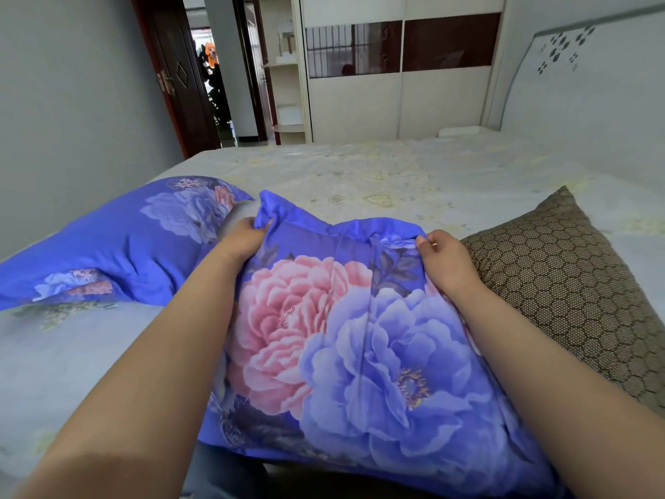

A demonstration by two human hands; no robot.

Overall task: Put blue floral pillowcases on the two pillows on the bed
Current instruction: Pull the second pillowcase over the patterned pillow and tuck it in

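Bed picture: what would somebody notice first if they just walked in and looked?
Probably the big blue floral pillow in the middle, with a huge pink flower, gripped at its far edge by the left hand and right hand. Another blue floral pillow lies to its left on the bed. A brown honeycomb-patterned pillow sits to the right.

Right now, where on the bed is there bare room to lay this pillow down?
Bare sheet lies beyond both hands, toward the wardrobe. Crowded near you: the covered pillow on the left, the brown pillow on the right, the held pillow between.
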